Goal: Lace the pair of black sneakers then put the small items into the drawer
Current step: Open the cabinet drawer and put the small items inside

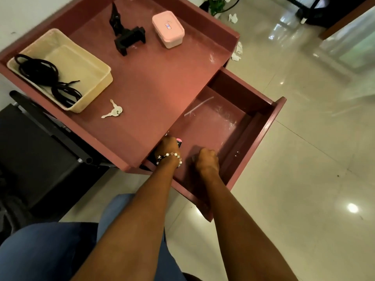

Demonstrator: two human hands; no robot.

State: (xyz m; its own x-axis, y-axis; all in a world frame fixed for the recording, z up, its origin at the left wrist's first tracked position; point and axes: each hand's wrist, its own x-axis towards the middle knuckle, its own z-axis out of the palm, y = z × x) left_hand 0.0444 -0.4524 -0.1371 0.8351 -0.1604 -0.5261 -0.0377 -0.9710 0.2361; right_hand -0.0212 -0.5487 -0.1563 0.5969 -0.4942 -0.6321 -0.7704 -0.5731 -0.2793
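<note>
Drawer [269,122] is standing pulled out of the red cabinet [154,82], and both hands are reaching into its near corner. Left hand [167,146] is curling round something small with a pink tip; right hand [207,159] is fisted, holding what I cannot tell. Laces [50,78] are lying loose in the cream tray [85,63], no sneakers showing, so lacing looks undone. Pink box [168,29], black clamp [127,37] and keys [113,112] are waiting on top.

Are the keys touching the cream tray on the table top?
Apart. The head view shows the keys lying on bare table top just off the near corner of the cream tray, with a strip of red surface between them.
</note>
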